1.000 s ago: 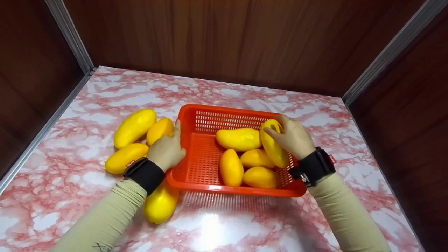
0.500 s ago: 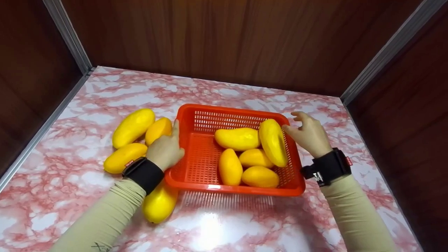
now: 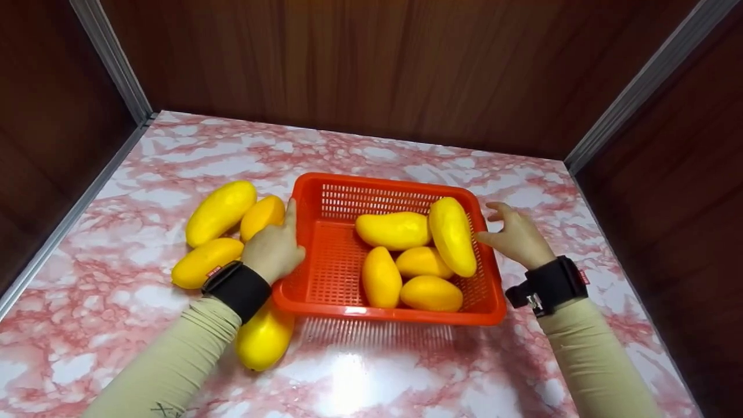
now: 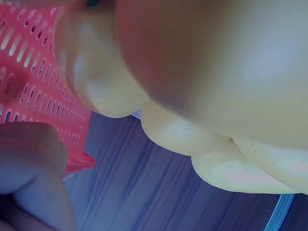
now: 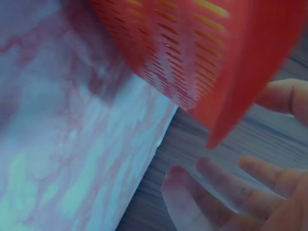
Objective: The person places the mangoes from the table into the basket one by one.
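Your right hand (image 3: 515,235) has let go of the long mango (image 3: 452,235), which now lies on the others inside the red basket (image 3: 325,293); the hand hovers just outside the right rim, fingers spread. Your left hand (image 3: 273,249) still rests against the left rim, forefinger straight, gripping nothing.

No text could be read anywhere. The small red tags on the black wrist straps (image 3: 239,287) showed marks too tiny to make out.

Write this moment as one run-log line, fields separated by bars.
left hand: touches basket | right hand: open, beside basket | mangoes: five inside
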`<act>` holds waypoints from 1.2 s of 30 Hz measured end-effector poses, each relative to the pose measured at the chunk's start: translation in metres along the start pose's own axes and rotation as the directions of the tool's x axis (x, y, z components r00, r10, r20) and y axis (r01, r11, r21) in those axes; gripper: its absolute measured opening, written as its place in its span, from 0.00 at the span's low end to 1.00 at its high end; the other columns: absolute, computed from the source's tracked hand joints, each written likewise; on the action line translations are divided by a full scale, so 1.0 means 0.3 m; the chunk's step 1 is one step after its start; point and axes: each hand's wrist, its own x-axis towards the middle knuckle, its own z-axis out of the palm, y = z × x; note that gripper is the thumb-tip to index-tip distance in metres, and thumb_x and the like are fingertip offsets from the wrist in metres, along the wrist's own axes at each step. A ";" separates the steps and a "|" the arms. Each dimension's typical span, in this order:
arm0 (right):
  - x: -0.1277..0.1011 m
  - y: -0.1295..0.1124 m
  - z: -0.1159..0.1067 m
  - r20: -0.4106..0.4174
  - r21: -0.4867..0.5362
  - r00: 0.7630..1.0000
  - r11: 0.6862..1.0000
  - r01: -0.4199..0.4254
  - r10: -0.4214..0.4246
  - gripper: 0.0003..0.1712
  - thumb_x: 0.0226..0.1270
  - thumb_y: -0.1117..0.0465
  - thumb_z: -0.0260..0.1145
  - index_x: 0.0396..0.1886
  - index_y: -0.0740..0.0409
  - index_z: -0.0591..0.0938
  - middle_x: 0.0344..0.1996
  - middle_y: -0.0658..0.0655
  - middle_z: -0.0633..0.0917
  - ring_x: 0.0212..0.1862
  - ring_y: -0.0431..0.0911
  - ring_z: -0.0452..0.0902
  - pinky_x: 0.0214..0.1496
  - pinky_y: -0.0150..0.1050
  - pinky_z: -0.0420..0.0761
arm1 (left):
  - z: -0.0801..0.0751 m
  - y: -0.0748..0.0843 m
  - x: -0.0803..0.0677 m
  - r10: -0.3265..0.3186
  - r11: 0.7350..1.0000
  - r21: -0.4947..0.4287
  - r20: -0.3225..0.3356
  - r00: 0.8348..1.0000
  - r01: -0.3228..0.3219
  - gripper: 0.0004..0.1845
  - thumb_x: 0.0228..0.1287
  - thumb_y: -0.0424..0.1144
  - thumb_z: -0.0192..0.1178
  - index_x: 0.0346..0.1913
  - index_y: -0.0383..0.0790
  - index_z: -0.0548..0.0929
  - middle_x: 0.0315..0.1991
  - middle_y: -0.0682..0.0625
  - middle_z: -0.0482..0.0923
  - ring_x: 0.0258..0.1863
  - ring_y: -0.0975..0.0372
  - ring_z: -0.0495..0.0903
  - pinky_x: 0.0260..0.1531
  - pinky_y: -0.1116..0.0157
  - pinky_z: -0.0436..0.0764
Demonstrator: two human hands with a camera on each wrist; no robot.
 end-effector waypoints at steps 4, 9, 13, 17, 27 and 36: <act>0.005 0.020 0.015 0.042 0.035 0.999 0.999 -0.011 0.010 0.48 0.63 0.48 0.66 0.77 0.61 0.57 0.63 0.72 0.74 0.54 0.61 0.77 0.58 0.59 0.77 | 0.001 -0.002 -0.002 0.001 1.000 -0.002 0.000 1.000 -0.001 0.49 0.65 0.41 0.54 0.79 0.38 0.34 0.19 0.47 0.73 0.18 0.55 0.75 0.20 0.62 0.70; 0.010 0.044 0.038 0.044 0.060 0.999 0.998 0.022 -0.024 0.48 0.63 0.51 0.65 0.77 0.63 0.55 0.57 0.72 0.76 0.46 0.56 0.81 0.52 0.50 0.81 | 0.002 -0.003 -0.002 0.000 1.000 -0.006 0.001 1.000 0.000 0.49 0.65 0.41 0.54 0.79 0.39 0.34 0.20 0.47 0.73 0.18 0.55 0.75 0.20 0.62 0.70; 0.012 0.057 0.063 0.051 0.076 0.997 0.996 0.049 -0.053 0.49 0.62 0.55 0.66 0.77 0.64 0.53 0.54 0.72 0.77 0.45 0.56 0.82 0.48 0.46 0.83 | 0.003 -0.006 -0.004 -0.001 1.000 0.000 -0.006 1.000 0.001 0.49 0.65 0.41 0.54 0.79 0.38 0.34 0.20 0.47 0.73 0.18 0.54 0.75 0.20 0.61 0.70; 0.014 0.061 0.089 0.059 0.078 0.997 0.996 0.046 -0.050 0.52 0.62 0.55 0.66 0.79 0.62 0.49 0.56 0.72 0.78 0.50 0.58 0.80 0.52 0.50 0.81 | 0.004 -0.006 -0.006 -0.006 1.000 0.004 -0.007 1.000 0.006 0.49 0.65 0.41 0.54 0.79 0.38 0.35 0.20 0.46 0.73 0.19 0.54 0.76 0.22 0.60 0.71; 0.020 0.073 0.130 0.080 0.163 0.996 0.986 0.026 -0.039 0.56 0.62 0.61 0.63 0.81 0.54 0.38 0.55 0.78 0.77 0.44 0.59 0.84 0.45 0.46 0.84 | 0.005 0.002 -0.005 -0.009 1.000 -0.009 0.003 1.000 0.009 0.49 0.65 0.41 0.53 0.79 0.39 0.34 0.19 0.48 0.72 0.17 0.55 0.74 0.19 0.62 0.69; 0.035 0.089 0.155 0.016 0.243 0.999 0.969 0.042 -0.048 0.56 0.60 0.66 0.60 0.81 0.50 0.39 0.62 0.78 0.72 0.51 0.62 0.79 0.50 0.49 0.81 | 0.003 -0.001 -0.008 0.005 1.000 -0.007 -0.020 1.000 -0.005 0.48 0.63 0.39 0.52 0.79 0.37 0.35 0.18 0.48 0.71 0.16 0.55 0.73 0.18 0.63 0.68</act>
